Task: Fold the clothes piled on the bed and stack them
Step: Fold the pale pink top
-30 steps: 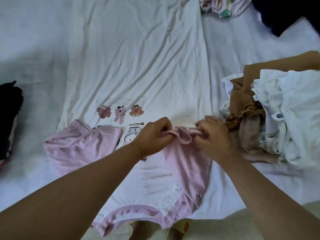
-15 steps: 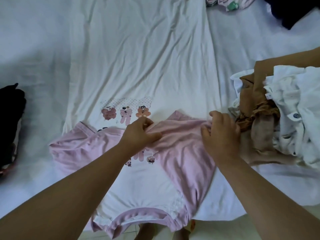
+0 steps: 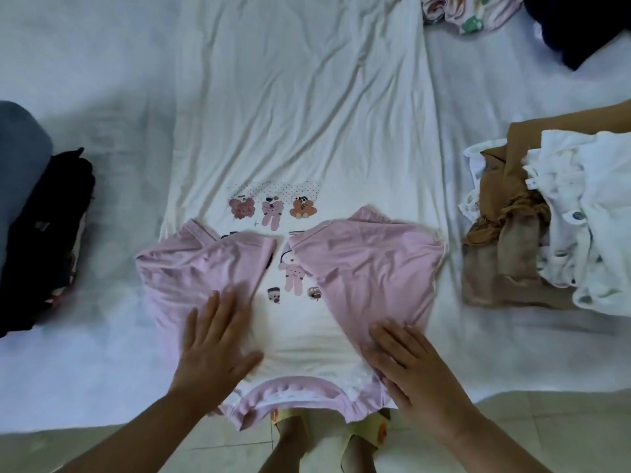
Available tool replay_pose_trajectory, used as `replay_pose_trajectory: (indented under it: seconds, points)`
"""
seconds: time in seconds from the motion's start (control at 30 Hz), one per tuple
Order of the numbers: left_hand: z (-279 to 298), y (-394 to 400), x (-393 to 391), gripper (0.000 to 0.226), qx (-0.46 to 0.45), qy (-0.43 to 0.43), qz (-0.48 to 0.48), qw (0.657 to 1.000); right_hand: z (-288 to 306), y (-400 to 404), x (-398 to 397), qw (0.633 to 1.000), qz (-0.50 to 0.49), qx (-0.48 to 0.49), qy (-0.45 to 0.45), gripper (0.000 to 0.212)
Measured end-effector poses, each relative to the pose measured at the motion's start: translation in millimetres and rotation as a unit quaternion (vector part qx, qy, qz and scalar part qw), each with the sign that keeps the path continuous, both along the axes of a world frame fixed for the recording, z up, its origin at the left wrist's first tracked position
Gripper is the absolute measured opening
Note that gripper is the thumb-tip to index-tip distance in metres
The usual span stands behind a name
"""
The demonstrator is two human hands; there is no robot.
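Note:
A long white shirt [image 3: 300, 114] with pink sleeves, a pink collar and small cartoon prints lies flat on the bed, collar at the near edge. Both pink sleeves are folded inward over the chest, the left sleeve [image 3: 201, 268] and the right sleeve [image 3: 372, 264] nearly meeting in the middle. My left hand [image 3: 215, 346] presses flat on the shirt by the left sleeve's lower part, fingers straight. Flat on the right sleeve's lower part lies my right hand [image 3: 409, 363], fingers spread.
A heap of brown and white clothes [image 3: 546, 227] lies on the right of the bed. Dark clothes [image 3: 44, 233] sit at the left edge. Printed fabric [image 3: 467, 11] and a dark garment [image 3: 580, 25] lie at the far right. The bed's near edge [image 3: 102, 425] meets tiled floor.
Both hands let go of the right pink sleeve after laying it inward over the chest. They moved back toward the collar and now press flat on the shirt.

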State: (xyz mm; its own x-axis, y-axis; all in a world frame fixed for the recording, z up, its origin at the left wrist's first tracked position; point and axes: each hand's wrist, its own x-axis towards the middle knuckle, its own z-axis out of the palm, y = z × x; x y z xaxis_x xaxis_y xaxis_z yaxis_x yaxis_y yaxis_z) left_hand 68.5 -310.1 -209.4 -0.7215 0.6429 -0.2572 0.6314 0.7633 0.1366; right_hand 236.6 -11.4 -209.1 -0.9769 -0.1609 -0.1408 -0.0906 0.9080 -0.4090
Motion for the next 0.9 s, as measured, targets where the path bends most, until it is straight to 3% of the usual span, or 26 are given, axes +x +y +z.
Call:
replay_pose_trajectory:
  seconds: [0.13, 0.2, 0.3, 0.47, 0.5, 0.53, 0.6, 0.67, 0.7, 0.8, 0.9]
  points:
    - [10, -50, 10, 0.093, -0.003, -0.042, -0.064, 0.997, 3, -6, 12, 0.991, 0.069, 0.069, -0.095, 0.096]
    - [15, -61, 9, 0.109, -0.043, -0.079, -0.112, 0.99, 4, -13, 10, 0.988, 0.052, 0.103, -0.099, 0.103]
    - [18, -71, 5, 0.102, -0.095, -0.091, -0.169, 0.977, 0, -26, 7, 0.992, 0.016, 0.117, -0.047, 0.084]
    - [13, -79, -11, 0.047, -0.024, -0.056, -0.175, 0.983, -3, -12, -1, 0.999, 0.0, 0.049, 0.001, 0.056]
    - [14, -79, -16, 0.045, -0.005, -0.058, -0.169, 0.984, 1, -8, -8, 1.0, -0.011, 0.02, 0.004, 0.051]
    - [18, -75, -21, 0.046, 0.021, -0.073, -0.142, 0.987, 7, -4, -17, 0.999, -0.034, -0.009, 0.001, 0.045]
    - [32, -60, -33, 0.04, 0.106, -0.114, 0.014, 0.988, 27, 1, -43, 0.986, -0.135, -0.094, -0.029, 0.031]
    - [45, -41, -49, 0.027, 0.167, -0.195, 0.205, 0.944, 44, 9, -72, 0.95, -0.232, -0.184, -0.099, 0.024]
    - [48, -32, -61, 0.025, 0.194, -0.207, 0.257, 0.924, 47, 16, -88, 0.937, -0.259, -0.209, -0.108, 0.02]
    - [55, -6, -109, 0.023, 0.206, -0.157, 0.304, 0.917, 55, 39, -137, 0.928, -0.31, -0.186, -0.096, 0.016]
    - [61, 22, -162, 0.024, 0.25, -0.13, 0.299, 0.912, 63, 59, -187, 0.921, -0.352, -0.158, -0.062, 0.027]
